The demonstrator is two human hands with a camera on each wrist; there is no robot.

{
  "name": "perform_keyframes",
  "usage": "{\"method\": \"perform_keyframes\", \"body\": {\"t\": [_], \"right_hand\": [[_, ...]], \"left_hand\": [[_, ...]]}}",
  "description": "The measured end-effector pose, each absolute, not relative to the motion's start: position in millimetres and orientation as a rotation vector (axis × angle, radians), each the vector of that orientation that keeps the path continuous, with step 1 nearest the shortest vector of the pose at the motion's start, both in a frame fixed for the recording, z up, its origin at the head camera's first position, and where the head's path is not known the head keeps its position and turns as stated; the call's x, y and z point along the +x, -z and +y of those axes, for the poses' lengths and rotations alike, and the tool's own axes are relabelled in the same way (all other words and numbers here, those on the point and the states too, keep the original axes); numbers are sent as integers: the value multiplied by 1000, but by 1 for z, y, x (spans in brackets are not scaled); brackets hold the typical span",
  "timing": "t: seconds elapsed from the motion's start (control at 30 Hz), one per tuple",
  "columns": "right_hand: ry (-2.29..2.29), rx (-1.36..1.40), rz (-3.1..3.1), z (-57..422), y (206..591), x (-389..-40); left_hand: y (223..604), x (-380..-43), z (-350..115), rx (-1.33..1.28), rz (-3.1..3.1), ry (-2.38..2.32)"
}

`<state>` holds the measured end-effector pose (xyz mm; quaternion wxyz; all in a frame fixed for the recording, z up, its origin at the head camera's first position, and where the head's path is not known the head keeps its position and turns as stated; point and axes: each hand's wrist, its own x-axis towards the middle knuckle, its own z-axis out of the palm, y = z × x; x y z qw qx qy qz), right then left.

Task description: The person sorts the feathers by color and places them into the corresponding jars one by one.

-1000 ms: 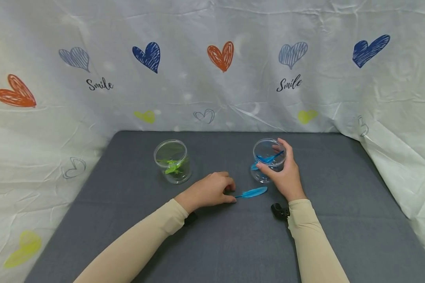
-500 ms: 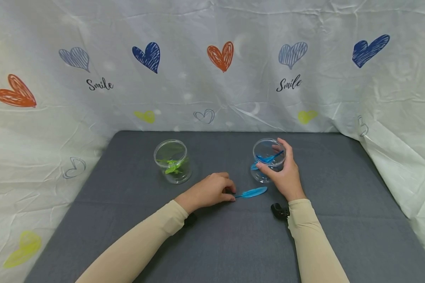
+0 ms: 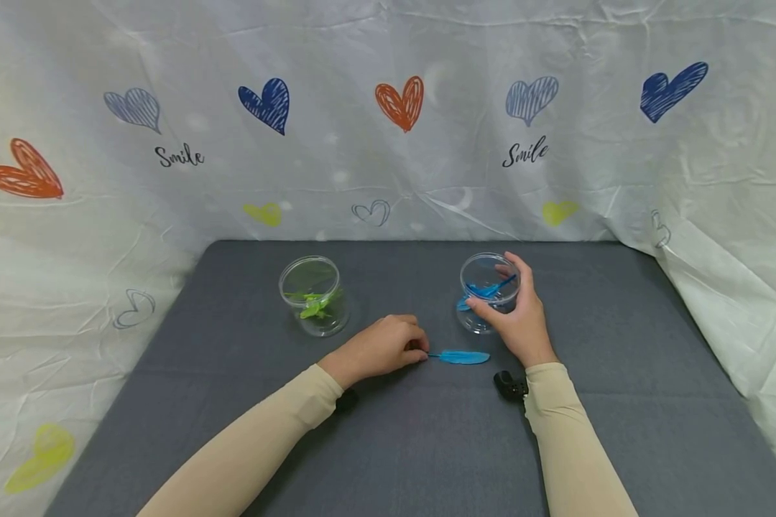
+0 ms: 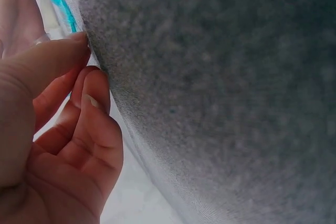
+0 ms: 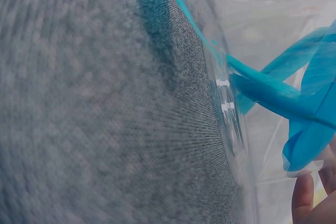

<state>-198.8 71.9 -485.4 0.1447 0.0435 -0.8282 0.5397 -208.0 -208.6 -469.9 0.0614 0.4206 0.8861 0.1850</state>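
Observation:
My left hand [image 3: 383, 347] pinches the quill of a loose blue feather [image 3: 464, 357] low over the table. Its vane points right, in front of a clear round jar [image 3: 477, 325]. In the left wrist view thumb and forefinger meet at the thin stem, and the feather [image 4: 62, 6] extends beyond them. Around the jar's right side my right hand [image 3: 524, 323] curls, thumb in front and fingers behind. Several blue feathers [image 3: 486, 290] are inside that jar; the right wrist view shows these feathers [image 5: 299, 103] close up through the wall.
Another clear jar [image 3: 330, 327] stands at the back left, with bright green feather-like pieces [image 3: 317, 306] in it. Grey cloth [image 3: 388, 445] covers the table. Behind and beside it hangs a white curtain [image 3: 336, 165] printed with hearts.
The loose feather has swung so that its vane lies nearer me and points more squarely right. My left fingertips have moved slightly; the right hand keeps its hold on the jar.

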Motion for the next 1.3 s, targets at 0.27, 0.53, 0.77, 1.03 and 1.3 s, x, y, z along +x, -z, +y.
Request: {"method": "perform_keyframes", "body": {"t": [0.27, 0.53, 0.77, 1.03, 1.3], "right_hand": [[-1548, 133, -2379, 73, 488, -200], [-1561, 123, -2389, 72, 486, -199], [-1574, 125, -2388, 72, 487, -198], [-1558, 118, -2396, 69, 486, -198], [-1579, 121, -2391, 72, 486, -200]], "left_hand": [[462, -210, -215, 1285, 2713, -585], [426, -217, -228, 1278, 2788, -687], [379, -223, -229, 1321, 2846, -740], [344, -235, -221, 1326, 2805, -821], [333, -248, -193, 1372, 2859, -626]]}}
